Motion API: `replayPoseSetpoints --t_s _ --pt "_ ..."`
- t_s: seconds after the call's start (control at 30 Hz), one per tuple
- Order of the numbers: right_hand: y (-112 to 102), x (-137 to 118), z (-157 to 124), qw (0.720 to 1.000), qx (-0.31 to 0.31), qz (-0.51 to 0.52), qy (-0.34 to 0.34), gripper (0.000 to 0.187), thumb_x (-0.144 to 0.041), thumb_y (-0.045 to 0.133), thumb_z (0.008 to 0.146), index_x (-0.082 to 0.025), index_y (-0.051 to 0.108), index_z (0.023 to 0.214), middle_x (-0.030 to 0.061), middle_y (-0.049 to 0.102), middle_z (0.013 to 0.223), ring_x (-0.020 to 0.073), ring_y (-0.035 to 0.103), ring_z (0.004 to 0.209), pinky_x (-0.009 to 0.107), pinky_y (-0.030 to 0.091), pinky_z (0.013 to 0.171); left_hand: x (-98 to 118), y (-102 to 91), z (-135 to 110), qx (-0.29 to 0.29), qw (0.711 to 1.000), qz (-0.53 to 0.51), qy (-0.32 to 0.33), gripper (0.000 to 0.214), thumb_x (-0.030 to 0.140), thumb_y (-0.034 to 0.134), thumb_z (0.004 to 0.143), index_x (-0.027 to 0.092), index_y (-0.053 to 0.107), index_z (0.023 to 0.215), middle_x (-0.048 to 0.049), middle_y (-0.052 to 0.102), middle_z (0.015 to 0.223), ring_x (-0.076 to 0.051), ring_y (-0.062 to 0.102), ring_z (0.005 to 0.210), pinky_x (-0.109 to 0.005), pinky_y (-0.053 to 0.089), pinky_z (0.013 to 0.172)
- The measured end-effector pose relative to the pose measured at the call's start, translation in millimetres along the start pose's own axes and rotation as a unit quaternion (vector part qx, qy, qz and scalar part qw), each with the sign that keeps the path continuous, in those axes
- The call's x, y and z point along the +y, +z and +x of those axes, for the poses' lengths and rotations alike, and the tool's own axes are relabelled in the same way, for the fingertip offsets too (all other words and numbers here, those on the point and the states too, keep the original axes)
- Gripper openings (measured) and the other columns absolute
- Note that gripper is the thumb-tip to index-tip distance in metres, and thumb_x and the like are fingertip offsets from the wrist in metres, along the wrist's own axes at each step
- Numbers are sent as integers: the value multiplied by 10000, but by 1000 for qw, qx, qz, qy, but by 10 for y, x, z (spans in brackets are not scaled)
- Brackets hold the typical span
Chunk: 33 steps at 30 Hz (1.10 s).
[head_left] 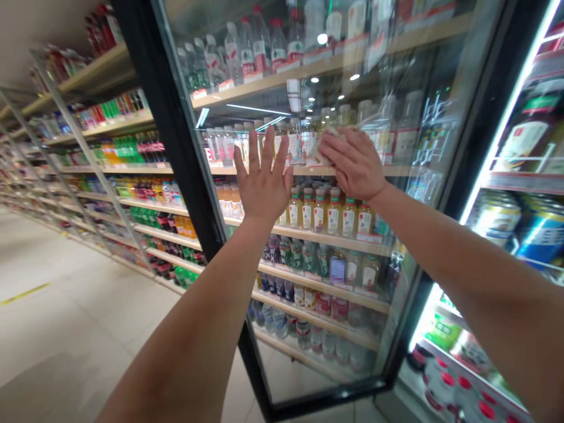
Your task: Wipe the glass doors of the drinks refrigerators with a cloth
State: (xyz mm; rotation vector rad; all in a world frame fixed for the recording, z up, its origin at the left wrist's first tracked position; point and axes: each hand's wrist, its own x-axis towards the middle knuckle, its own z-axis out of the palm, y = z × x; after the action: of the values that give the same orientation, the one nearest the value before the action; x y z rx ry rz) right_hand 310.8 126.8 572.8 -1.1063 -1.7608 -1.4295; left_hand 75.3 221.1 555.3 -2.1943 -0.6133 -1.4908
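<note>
Forearms (194,317): nearest me
Left hand (265,187): spread wide
Right hand (359,161): holding cloth (321,154)
Cloth: probably soft, light; palm its middle

One cloth (320,155), one glass door (330,397), two forearms (211,294) (440,241), one yellow floor stripe (25,293)

The glass door (330,398) stands ahead, the left hand (264,185) before it; farther right, the cloth (321,156) lies under the right hand (359,164). Behind the door, bottles (333,216) stand on shelves (308,235); the cooler (520,183) is right, the floor (83,288) lower left.
</note>
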Motion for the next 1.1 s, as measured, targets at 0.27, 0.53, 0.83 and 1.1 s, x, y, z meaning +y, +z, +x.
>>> replayPoseSetpoints --t_s 0.27,0.53,0.83,1.1 --pt "46 -30 -31 999 17 -42 -25 495 -270 420 972 -293 486 1462 -16 512 1519 272 379 1466 567 333 1204 -4 -2 -27 28 999 4 15 589 388 372 1023 261 277 1591 -13 151 1688 -272 -5 1570 -585 -63 1266" --pt "34 -41 -54 976 153 -92 126 483 -245 357 995 -230 484 1461 45 516 1509 252 401 1431 545 335 1203 13 -40 -19 17 1000 3 6 604 379 408 994 271 264 1571 49 153 1681 -243 3 1573 -656 -31 1258" --pt "31 -51 -139 984 125 -79 97 534 -201 356 945 -242 497 1459 33 511 1516 246 404 1449 532 319 1217 52 -79 -54 31 999 -32 9 588 337 423 1007 293 284 1577 40 164 1683 -238 -16 1571 -592 -79 1270" --pt "-25 -167 -152 1000 -15 -22 -2 537 -283 422 935 -310 486 1468 -15 510 1521 251 342 1495 535 266 1243 102 -168 -63 6 998 -66 -4 594 350 417 1003 278 287 1578 44 147 1684 -231 -39 1571 -573 -130 1263"
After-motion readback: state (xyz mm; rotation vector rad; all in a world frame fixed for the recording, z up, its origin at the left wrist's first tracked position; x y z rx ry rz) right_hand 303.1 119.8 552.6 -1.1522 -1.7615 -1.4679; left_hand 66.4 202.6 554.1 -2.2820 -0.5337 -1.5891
